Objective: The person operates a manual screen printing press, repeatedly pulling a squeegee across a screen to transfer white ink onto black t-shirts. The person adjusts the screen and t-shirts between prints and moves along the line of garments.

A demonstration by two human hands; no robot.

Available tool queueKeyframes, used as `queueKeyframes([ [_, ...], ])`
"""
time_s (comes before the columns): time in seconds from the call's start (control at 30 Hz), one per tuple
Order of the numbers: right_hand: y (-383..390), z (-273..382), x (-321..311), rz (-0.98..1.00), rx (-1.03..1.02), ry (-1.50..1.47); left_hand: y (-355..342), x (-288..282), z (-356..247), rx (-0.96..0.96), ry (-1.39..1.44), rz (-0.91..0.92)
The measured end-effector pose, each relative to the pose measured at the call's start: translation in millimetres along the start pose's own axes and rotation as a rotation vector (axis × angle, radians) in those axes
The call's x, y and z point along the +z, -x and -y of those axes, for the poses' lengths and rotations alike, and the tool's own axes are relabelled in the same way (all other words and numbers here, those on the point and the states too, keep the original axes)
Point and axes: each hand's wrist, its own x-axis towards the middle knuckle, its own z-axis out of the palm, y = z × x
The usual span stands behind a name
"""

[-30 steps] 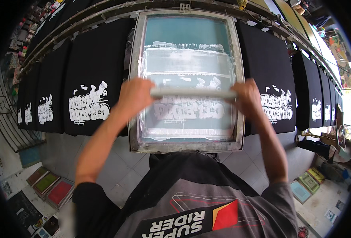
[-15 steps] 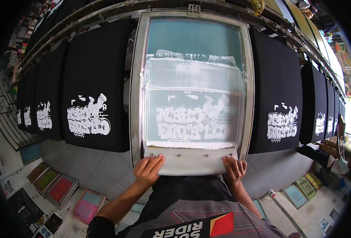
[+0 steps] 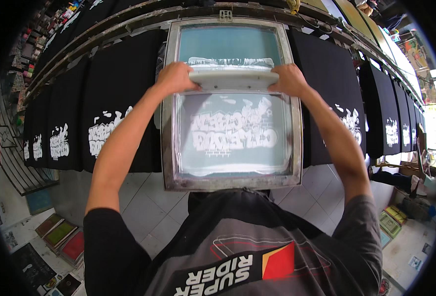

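Note:
A screen-printing frame (image 3: 232, 184) lies in front of me, its mesh (image 3: 233, 42) teal at the far end. My left hand (image 3: 177, 79) grips the left end of a wide, pale squeegee (image 3: 233, 80). My right hand (image 3: 289, 80) is closed round its right end. The squeegee spans the mesh in its far half, beside a ragged band of white ink (image 3: 230, 62). Between the squeegee and me, a white lettered design (image 3: 233, 129) shows in the mesh. A line of white ink (image 3: 233, 169) runs along the near end. The squeegee's lower edge is hidden.
Black fabric pieces (image 3: 122, 69) with white prints hang over boards in a row on the left, and more black fabric (image 3: 326, 74) on the right. Metal rails (image 3: 129, 24) run behind. Coloured screens (image 3: 60, 232) are stacked at lower left. A dark metal rack (image 3: 18, 153) stands at far left.
Both my hands have moved away from me with the squeegee, from the frame's near end to its far half. My arms are now stretched out over the sides.

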Motion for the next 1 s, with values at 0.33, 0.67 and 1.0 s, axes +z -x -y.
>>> queueKeyframes([
  [0.33,254.5,102.2,61.2,-0.357,-0.158,-0.186,249.1,111.6,-61.8,0.212,0.062,-0.439],
  [0.67,318.4,137.0,94.3,-0.323,-0.150,-0.209,305.6,154.2,-80.3,0.278,0.174,-0.507],
  [1.0,308.8,90.7,120.8,-0.396,0.878,-0.658,317.4,162.7,-25.2,-0.825,0.777,-0.345],
])
